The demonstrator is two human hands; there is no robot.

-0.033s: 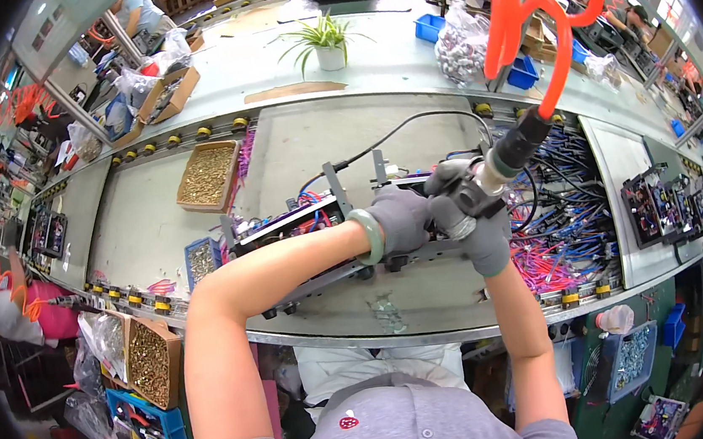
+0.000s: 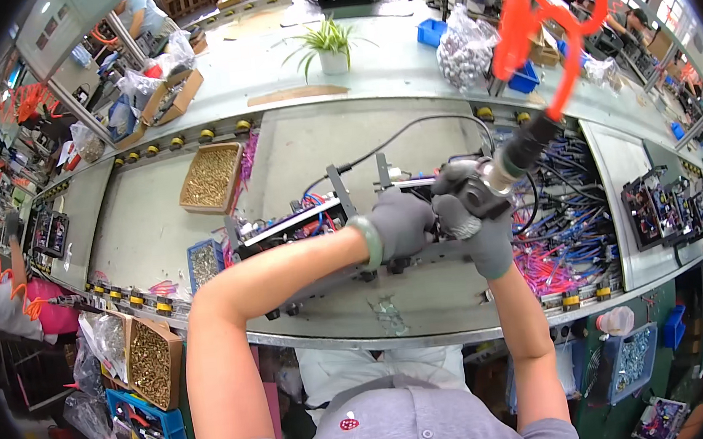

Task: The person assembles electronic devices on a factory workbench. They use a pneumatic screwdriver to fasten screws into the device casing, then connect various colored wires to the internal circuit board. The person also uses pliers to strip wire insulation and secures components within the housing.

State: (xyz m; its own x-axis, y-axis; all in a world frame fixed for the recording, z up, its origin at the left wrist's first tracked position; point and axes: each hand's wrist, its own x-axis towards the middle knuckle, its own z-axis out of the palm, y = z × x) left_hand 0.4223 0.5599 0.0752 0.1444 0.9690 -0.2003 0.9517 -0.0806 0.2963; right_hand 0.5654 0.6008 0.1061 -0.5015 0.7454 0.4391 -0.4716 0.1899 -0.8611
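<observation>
- You grip the powered screwdriver in your right hand, gloved fingers wrapped tight round its grey body; its black upper end rises toward the orange coiled hose above.
- The driver's tip is hidden behind your gloves, so I cannot tell what it bears on; it points down at the right end of the metal chassis.
- Your left hand, also gloved in grey, is closed over the chassis edge just left of the driver, touching your right glove.
- To do this well, I judge you should keep the driver square to the chassis and press straight down its axis, so the bit does not skip off.
- Let the left hand hold the chassis steady, with its fingers clear of the tip.
- The chassis is a long, dark, open frame lying across the grey belt, with red and black wires and upright metal brackets showing in it.
- A black cable arcs off the chassis top toward the far rail.
- Left of the chassis sits a tray of brass screws, and just beside its left end a small blue bin of parts.
- Right of the chassis lies a heap of blue and pink wires.
- Beyond it, across the far rail, stands a potted plant.
</observation>
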